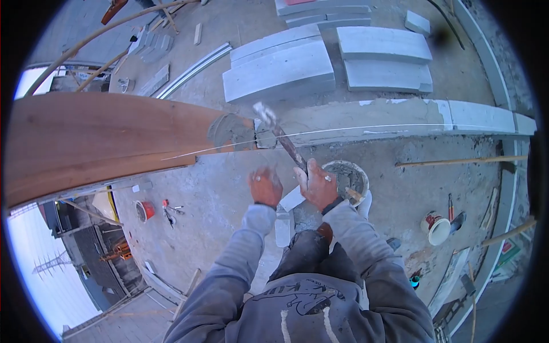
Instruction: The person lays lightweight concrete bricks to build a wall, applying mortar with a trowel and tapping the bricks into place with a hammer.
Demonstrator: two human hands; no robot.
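Observation:
My right hand [321,186] grips the lower end of a hammer [290,147]. Its handle slants up and left, and the whitish, blurred head [265,113] is over the joint between a brown wooden board [114,123] and a low course of pale blocks [354,121]. To the left, my left hand [265,186] is in front of the wall, smeared by motion, with its fingers seemingly curled; whether it holds anything is hidden. Wet grey mortar [230,131] coats the board's end. A taut white string [343,130] runs along the course.
Beside my right hand stands a bucket of mortar [347,178]. Pale blocks [280,71] are stacked beyond the wall. A red bucket [144,211] and small tools [168,211] lie left; a white bucket [438,230] stands right. Wooden poles [457,162] jut in at the right.

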